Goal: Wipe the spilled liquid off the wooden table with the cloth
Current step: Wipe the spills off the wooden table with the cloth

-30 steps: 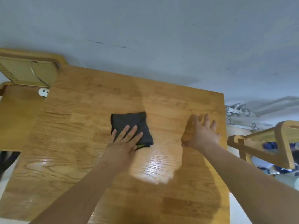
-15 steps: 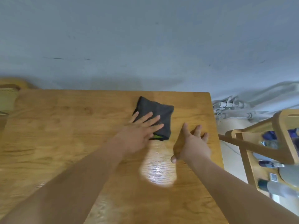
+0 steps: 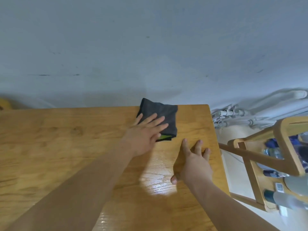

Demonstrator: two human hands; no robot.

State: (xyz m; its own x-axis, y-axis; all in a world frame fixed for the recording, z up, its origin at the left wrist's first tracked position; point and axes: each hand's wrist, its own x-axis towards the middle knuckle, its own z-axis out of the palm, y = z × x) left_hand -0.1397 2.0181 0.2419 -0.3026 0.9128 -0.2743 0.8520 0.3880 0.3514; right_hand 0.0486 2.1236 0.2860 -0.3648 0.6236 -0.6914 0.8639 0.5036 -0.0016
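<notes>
The wooden table (image 3: 50,139) stood against a gray wall (image 3: 150,47). The left hand (image 3: 143,135) lay flat and open on the dark cloth (image 3: 164,114) at the far edge. The right hand (image 3: 193,164) was open, holding nothing. A wooden rack (image 3: 266,157) stood beside the table.

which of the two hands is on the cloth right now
The left hand: it lies flat, fingers spread, on the dark cloth at the table's far edge. The right hand is over bare wood, clear of the cloth.
</notes>
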